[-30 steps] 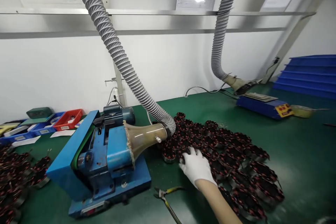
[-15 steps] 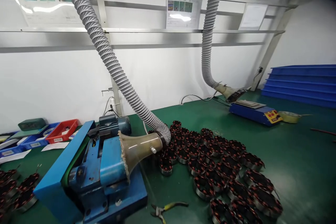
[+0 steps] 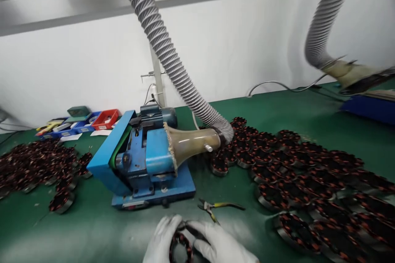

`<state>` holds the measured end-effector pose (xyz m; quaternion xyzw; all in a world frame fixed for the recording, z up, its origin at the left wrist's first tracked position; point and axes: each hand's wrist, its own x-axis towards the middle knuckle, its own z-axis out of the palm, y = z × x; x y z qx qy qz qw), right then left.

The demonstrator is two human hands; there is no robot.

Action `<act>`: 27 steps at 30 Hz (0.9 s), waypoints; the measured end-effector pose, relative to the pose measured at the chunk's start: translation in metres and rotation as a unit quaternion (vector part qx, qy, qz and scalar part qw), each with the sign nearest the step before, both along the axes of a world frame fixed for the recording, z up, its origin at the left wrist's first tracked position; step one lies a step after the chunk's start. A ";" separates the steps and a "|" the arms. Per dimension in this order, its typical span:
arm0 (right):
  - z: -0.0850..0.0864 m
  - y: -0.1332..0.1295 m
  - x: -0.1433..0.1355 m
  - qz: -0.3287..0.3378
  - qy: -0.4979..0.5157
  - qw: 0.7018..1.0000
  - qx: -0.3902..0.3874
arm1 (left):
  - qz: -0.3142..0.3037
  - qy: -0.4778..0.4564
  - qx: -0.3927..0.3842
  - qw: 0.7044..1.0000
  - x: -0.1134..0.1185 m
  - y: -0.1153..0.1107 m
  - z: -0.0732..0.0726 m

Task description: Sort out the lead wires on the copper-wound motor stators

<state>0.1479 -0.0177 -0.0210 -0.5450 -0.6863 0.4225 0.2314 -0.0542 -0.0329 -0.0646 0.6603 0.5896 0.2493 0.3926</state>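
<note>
1. Both of my white-gloved hands sit at the bottom edge of the view, close together, cut off at the wrists by the frame.
2. On the left side, my left hand point(image 3: 162, 240) curls around a round wound coil ring point(image 3: 180, 246), fingers bent toward my other hand.
3. On the right side, my right hand point(image 3: 220, 244) closes on the same ring from the other side, its fingers reaching across the top of it.
4. So the 2 hands hold 1 ring between them, low and central, above the green bench point(image 3: 92, 230).
5. Seen from here, the ring stands nearly on edge, its open middle facing roughly toward me; it is round, so it has no clear long axis, and motion blur hides finer detail.
6. Just beyond my right hand, yellow-handled pliers point(image 3: 219, 206) lie flat on the bench, handles pointing right, tips pointing toward my hands.
7. Behind the pliers stands a blue machine point(image 3: 142, 160) with a tan funnel point(image 3: 191, 144) joined to a grey ribbed hose point(image 3: 173, 57) rising up and left.
8. At right, many matching rings point(image 3: 302, 172) lie flat in a spread; another pile of rings point(image 3: 37, 166) lies at left.
9. Far left, small red and blue bins point(image 3: 92, 119) sit against the wall.
</note>
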 end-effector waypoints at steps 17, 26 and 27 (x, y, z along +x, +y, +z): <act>0.018 0.008 0.019 -0.274 0.330 0.885 -0.181 | -0.041 -0.045 -0.114 0.992 0.009 0.009 0.027; 0.036 0.013 0.010 -0.080 0.410 0.892 -0.174 | -0.014 -0.268 -0.116 0.956 0.020 -0.008 0.043; 0.042 0.015 0.008 -0.066 0.390 0.906 -0.148 | -0.009 -0.279 -0.108 0.954 0.019 -0.009 0.047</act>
